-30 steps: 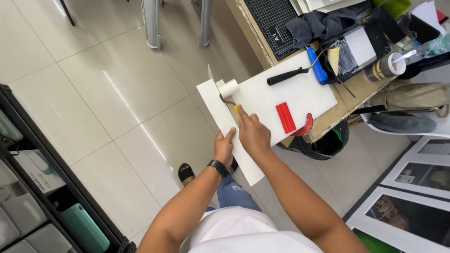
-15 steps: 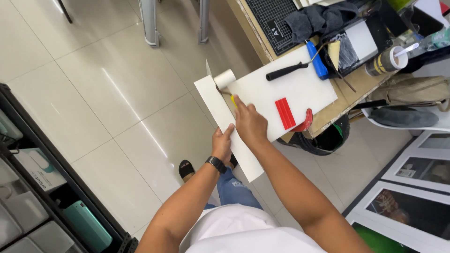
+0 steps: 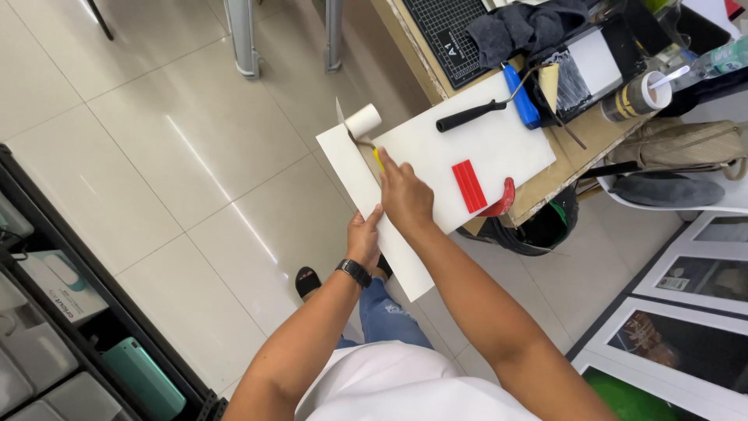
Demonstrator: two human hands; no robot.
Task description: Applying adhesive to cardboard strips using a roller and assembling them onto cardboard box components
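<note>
My left hand [image 3: 364, 238] grips the lower edge of a long white strip of board [image 3: 361, 183] held out over the floor. My right hand [image 3: 405, 195] is closed on the yellow handle of a small white foam roller [image 3: 363, 122], whose roll rests on the strip's far end. Beside the strip, a large white board [image 3: 483, 148] lies on the wooden table edge with a red scraper [image 3: 469, 185] on it.
On the table lie a black-handled tool [image 3: 467, 117], a blue tool [image 3: 520, 97], a black paint tray [image 3: 588, 62], a tape roll [image 3: 639, 95], a grey cloth and a cutting mat [image 3: 456, 31]. A dark bin [image 3: 538, 226] stands below. Shelving with boxes runs along the left; framed pictures lean at the right.
The roller has moved along the strip toward its far end, and my right hand followed it. The left hand keeps its grip on the strip.
</note>
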